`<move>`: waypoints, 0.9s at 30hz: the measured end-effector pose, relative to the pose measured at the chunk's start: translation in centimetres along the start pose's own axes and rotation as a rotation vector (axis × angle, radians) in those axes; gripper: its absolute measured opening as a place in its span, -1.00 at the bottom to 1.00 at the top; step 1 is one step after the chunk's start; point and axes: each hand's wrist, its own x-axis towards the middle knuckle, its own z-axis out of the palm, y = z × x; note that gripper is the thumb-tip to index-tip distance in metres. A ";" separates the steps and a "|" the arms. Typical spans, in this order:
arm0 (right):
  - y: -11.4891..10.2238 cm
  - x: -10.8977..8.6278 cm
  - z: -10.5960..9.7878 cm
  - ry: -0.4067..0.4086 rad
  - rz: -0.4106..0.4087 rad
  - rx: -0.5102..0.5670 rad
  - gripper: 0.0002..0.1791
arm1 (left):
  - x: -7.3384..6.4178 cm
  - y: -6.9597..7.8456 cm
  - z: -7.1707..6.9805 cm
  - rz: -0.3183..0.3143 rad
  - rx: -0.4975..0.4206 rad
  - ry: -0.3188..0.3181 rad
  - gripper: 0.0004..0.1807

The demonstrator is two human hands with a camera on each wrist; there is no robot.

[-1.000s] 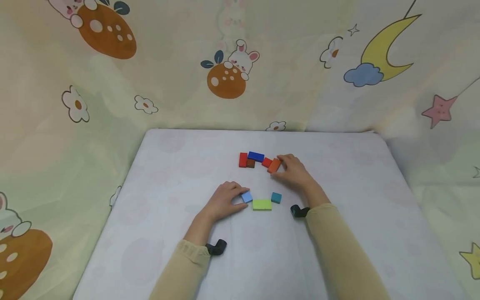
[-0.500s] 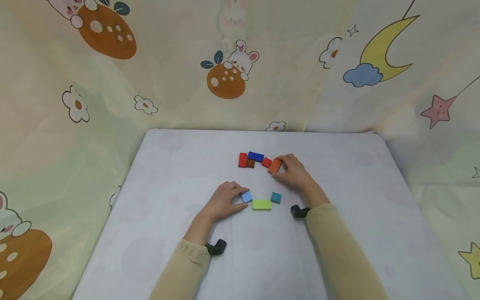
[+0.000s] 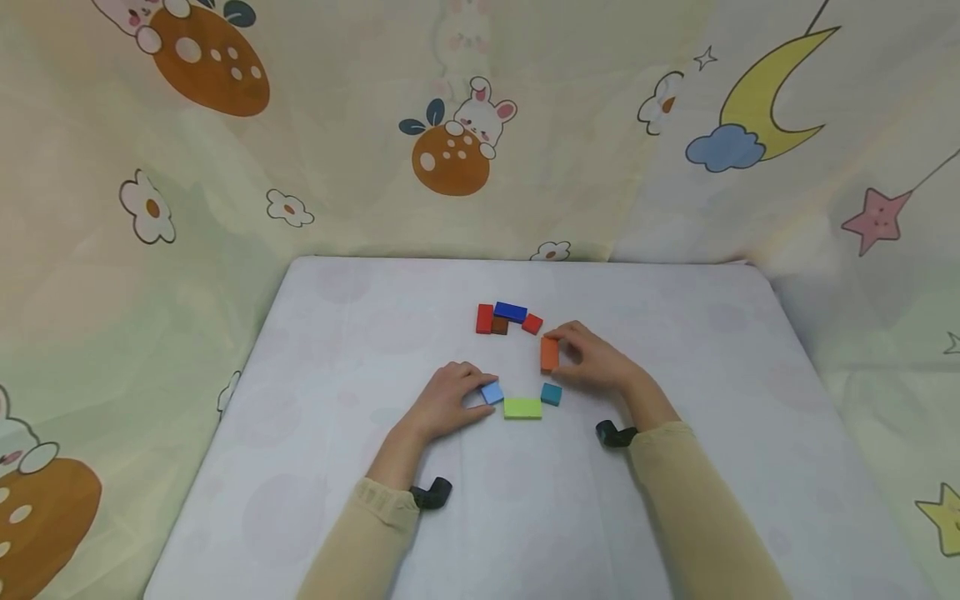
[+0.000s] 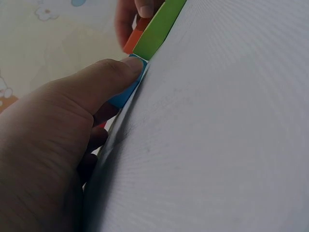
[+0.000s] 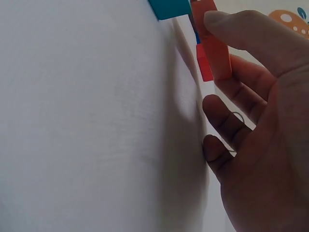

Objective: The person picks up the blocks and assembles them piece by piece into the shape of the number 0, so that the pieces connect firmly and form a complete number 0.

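Observation:
My left hand [image 3: 450, 400] pinches a light blue block [image 3: 492, 392] between thumb and fingers, at the left end of a lime green block [image 3: 522, 408]. In the left wrist view the thumb lies on the blue block [image 4: 126, 94], whose corner is right at the green block [image 4: 157, 31]. An orange block [image 3: 550, 355] is pinched by my right hand [image 3: 600, 360], long side pointing toward me, just beyond a teal block [image 3: 551, 394]. The right wrist view shows the thumb on the orange block [image 5: 215, 50], with the lower fingers loosely curled beneath.
Farther back lie a red block [image 3: 484, 318], a dark blue block [image 3: 511, 312], a brown block [image 3: 499, 326] and a small red block [image 3: 532, 323], close together. All are on a white-covered table [image 3: 337, 333]. A patterned cloth [image 3: 337, 125] hangs behind it.
My right hand has drawn the orange block toward me, away from the small red block, and turned it straighter. The left hand stays on the light blue block.

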 end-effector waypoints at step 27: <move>-0.2 -1.1 0.3 -0.036 -0.081 -0.087 -0.36 | 0.0 0.0 0.0 -0.004 -0.002 0.002 -0.45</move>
